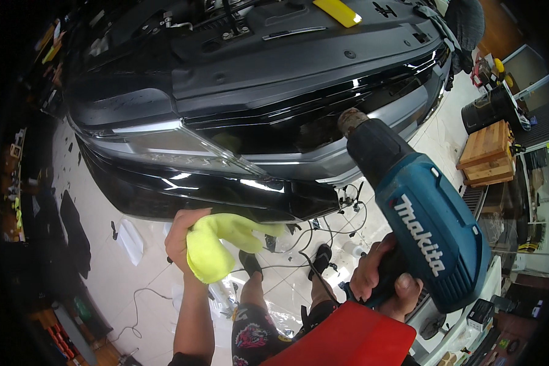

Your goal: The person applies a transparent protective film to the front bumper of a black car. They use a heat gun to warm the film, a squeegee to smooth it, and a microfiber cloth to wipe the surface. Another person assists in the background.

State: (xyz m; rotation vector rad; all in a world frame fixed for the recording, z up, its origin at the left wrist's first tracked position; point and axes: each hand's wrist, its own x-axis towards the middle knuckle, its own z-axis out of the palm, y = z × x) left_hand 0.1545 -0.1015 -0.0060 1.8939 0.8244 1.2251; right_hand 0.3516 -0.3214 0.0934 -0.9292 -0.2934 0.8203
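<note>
Before the car (244, 82), and nearest of all, a blue-green heat gun (433, 229) is raised in the right hand (384, 277). That hand's fingers (366, 274) are curled round the grip, with little gap left, and the nozzle (352, 122) points toward the front of the car. Whether the trigger is pressed, I cannot tell. A red thing (348, 341) lies below the gun, on the near side of the car; its kind is unclear.

Slightly farther off, by the lower edge of the car's bumper (207, 196), the left hand (182, 241) has its fingers bent round a yellow cloth (216, 250). Most of those fingers are hidden by it, and its loose end hangs over toward the right. Whether the cloth touches the car, I cannot tell.

Under and around the car is a pale tiled floor (158, 274), with a white sheet (130, 242) and a dark sheet (74, 235) to the car's left. On top of the car, beyond the headlight (177, 149), lies a yellow strip (338, 12). Well to the car's right stand wooden boxes (487, 154) and, farther back, a black bin (483, 114).
</note>
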